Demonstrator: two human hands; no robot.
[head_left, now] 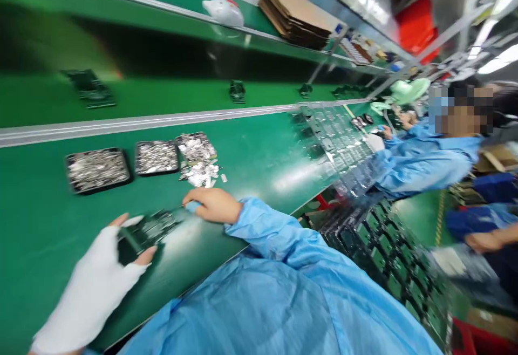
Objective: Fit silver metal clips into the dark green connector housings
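Observation:
My left hand (95,274), in a white glove with bare fingertips, grips a green circuit board (156,226) by its edges, tilted above the bench. To its right, my right hand (214,205) is closed, with a blue finger cover showing. A thin, pointed tool (180,206) sticks out of its fingers towards the board; blur hides its kind. Beyond my hands lie two black trays (97,189) (157,171) full of small silvery metal parts. Beside them is a pile of similar bright parts (200,171), partly spilled onto the bench.
Circuit boards (93,89) (237,91) rest on the green strip behind the bench's metal rail (162,119). Clear plastic trays (335,134) cover the bench at right. A stack of black trays with boards (384,252) stands beside me. A co-worker in blue (429,161) sits at right.

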